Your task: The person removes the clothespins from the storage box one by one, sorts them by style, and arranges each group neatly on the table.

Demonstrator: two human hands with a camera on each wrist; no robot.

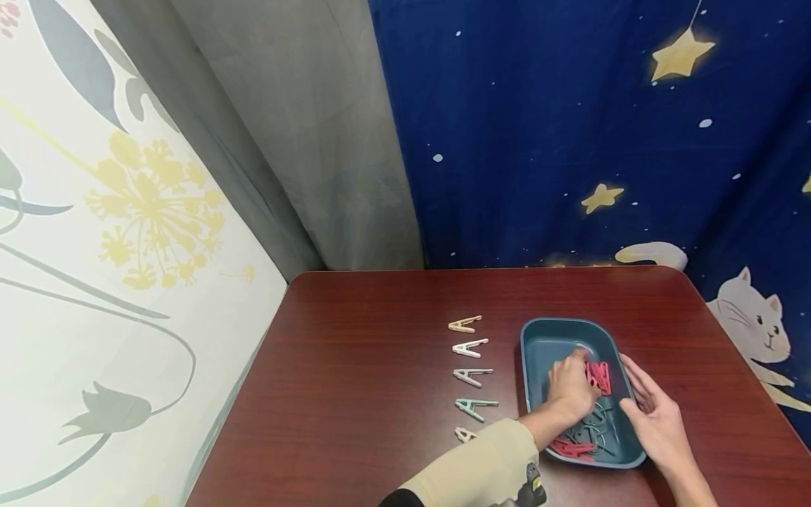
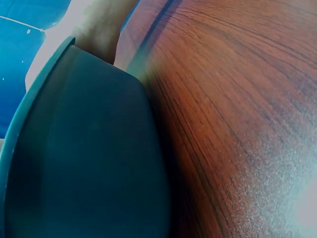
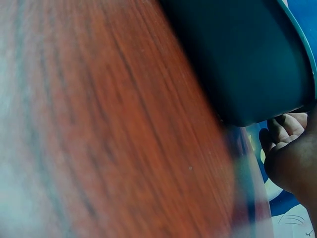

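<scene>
My left hand [image 1: 572, 386] reaches down into a blue-green tray [image 1: 537, 346], beside pink clothespins [image 1: 599, 377]. Its fingertips are hidden, so whether it pinches one is unclear. In the left wrist view, the wrist [image 2: 96, 32] passes over the tray's rim. At the tray's right side, my right hand [image 1: 657, 417] holds the wall, its thumb at the rim. The right wrist view shows bent fingers [image 3: 290, 126] beside the tray's outer wall [image 3: 247, 64]. Green clothespins [image 1: 594, 420] and more pink clothespins [image 1: 572, 449] lie in the near part of the tray.
Left of the tray, clothespins stand in a column on the brown table [image 1: 367, 366]: a yellowish one [image 1: 464, 324], a white one [image 1: 469, 348], a greyish one [image 1: 470, 377], a green one [image 1: 475, 406] and a pale one [image 1: 465, 434] partly behind the left sleeve [image 1: 481, 465].
</scene>
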